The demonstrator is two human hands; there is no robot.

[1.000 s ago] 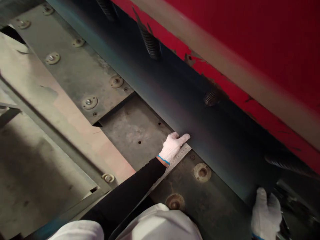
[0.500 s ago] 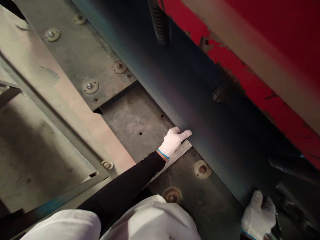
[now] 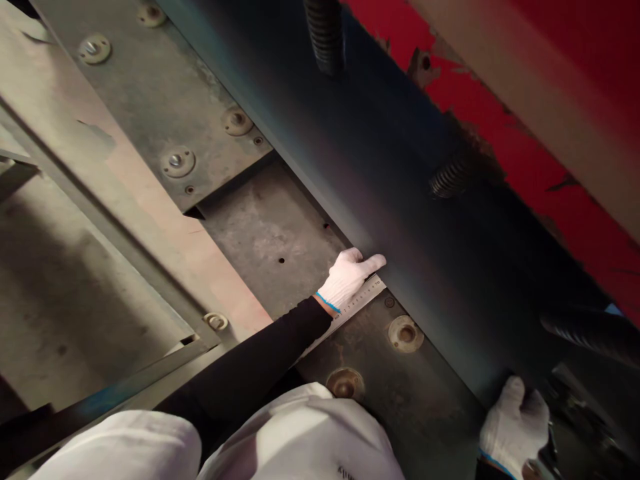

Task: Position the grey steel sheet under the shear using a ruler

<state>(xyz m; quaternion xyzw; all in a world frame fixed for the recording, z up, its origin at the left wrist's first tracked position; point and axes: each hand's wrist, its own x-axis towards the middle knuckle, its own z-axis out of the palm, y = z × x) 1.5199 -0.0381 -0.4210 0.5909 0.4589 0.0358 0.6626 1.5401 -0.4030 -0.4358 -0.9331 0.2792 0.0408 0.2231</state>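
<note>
My left hand (image 3: 347,280), in a white glove with a black sleeve, lies on a steel ruler (image 3: 361,299) and presses it flat on the dark machine table (image 3: 260,233). Its index finger stretches along the foot of the dark steel beam (image 3: 400,180), which the ruler's far end meets. At the lower right, my gloved right hand (image 3: 515,423) is curled against a dark machine part beside the beam; what it grips is hidden in shadow.
Round bolt seats (image 3: 405,333) dot the table plates. A rusty sheet (image 3: 140,193) lies to the left, beside a lower grey plate (image 3: 75,300). Coil springs (image 3: 450,177) hang under the red machine body (image 3: 525,133). White-clad knees (image 3: 300,440) fill the bottom edge.
The view has shifted slightly, so the table and springs sit a little differently in the frame. My left hand stays on the ruler, and my right hand stays curled at the lower right.
</note>
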